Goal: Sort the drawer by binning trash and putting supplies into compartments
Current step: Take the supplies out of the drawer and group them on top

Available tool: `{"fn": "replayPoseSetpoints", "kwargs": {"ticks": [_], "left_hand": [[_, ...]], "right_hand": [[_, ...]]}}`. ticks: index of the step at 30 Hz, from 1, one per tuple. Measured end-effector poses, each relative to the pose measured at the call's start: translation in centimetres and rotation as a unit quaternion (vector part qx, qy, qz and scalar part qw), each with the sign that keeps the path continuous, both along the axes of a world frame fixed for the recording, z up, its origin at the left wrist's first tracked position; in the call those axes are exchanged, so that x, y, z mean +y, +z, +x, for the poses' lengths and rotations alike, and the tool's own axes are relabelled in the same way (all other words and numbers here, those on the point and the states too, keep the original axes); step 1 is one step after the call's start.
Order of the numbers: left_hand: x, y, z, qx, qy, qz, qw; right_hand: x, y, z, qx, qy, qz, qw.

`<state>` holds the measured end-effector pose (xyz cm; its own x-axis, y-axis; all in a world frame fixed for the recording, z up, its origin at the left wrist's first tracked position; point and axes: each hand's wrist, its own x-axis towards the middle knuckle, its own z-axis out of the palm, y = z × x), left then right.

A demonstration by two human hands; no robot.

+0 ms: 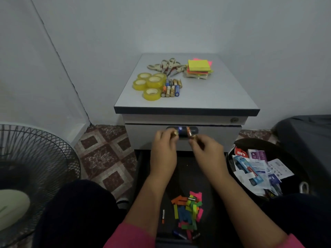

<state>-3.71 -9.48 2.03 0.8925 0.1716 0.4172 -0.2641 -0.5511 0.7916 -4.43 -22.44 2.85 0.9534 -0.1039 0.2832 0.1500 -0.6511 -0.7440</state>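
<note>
Person sits in front of a small grey drawer cabinet (186, 97); low black open drawer (143, 176) pulled out between their knees. Both hands are raised in front of the cabinet's closed upper drawer, close together but not touching.

Left hand (163, 149) pinches a gold-and-blue cylindrical battery (176, 132) at the fingertips. Right hand (206, 149) pinches an orange-copper cylindrical battery (189, 134), tilted. So each hand is clamped on one battery, both held above the open drawer.

Step in hand, my read: pulling batteries out of the drawer and grouping them. On the cabinet top there's already a row of mixed AA batteries (171, 88), just beside the yellow rolls of clear tape (149, 85), with beige-handled scissors (165, 66) and a stack of neon sticky notes (198, 68) behind.

Left in the drawer: a heap of coloured paper strips (188, 212), one silver battery (192, 199) on top of it, a slim orange-tipped battery or pen (163, 216) to its left, something blue (178, 234) near the front edge, too blurred to name. No compartments visible in the drawer from here.

Round black trash bin (290, 153) on the right already holds wrappers and packaging.

Next move probably: reach forward and lay both batteries alongside the row on top without knocking the row or rolling them off. Then back for the remaining ones. Roughly midway, I'd say.
</note>
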Motion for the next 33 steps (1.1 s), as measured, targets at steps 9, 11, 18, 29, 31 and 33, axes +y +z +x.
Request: {"fn": "replayPoseSetpoints", "kwargs": {"ticks": [9, 11, 18, 29, 31, 33], "left_hand": [[-1.9, 9.9, 4.8, -0.022, 0.079, 0.190, 0.978], [-2.3, 10.8, 6.0, 0.049, 0.067, 0.238, 0.968], [-3.5, 11.0, 7.8, 0.088, 0.060, 0.253, 0.962], [-2.8, 8.2, 7.6, -0.076, 0.049, 0.202, 0.975], [-2.6, 7.8, 7.7, -0.096, 0.051, 0.203, 0.973], [-2.5, 7.4, 7.7, -0.121, 0.060, 0.210, 0.968]], "right_hand": [[0.0, 9.8, 5.1, -0.053, -0.066, -0.122, 0.989], [-0.2, 10.8, 7.0, 0.011, -0.078, -0.168, 0.983], [-0.5, 10.8, 9.6, 0.038, -0.094, -0.235, 0.967], [-1.6, 9.7, 11.5, -0.041, -0.060, -0.249, 0.966], [-1.4, 9.8, 12.7, -0.035, -0.068, -0.233, 0.969], [-0.9, 10.1, 14.1, -0.027, -0.068, -0.212, 0.975]]}}
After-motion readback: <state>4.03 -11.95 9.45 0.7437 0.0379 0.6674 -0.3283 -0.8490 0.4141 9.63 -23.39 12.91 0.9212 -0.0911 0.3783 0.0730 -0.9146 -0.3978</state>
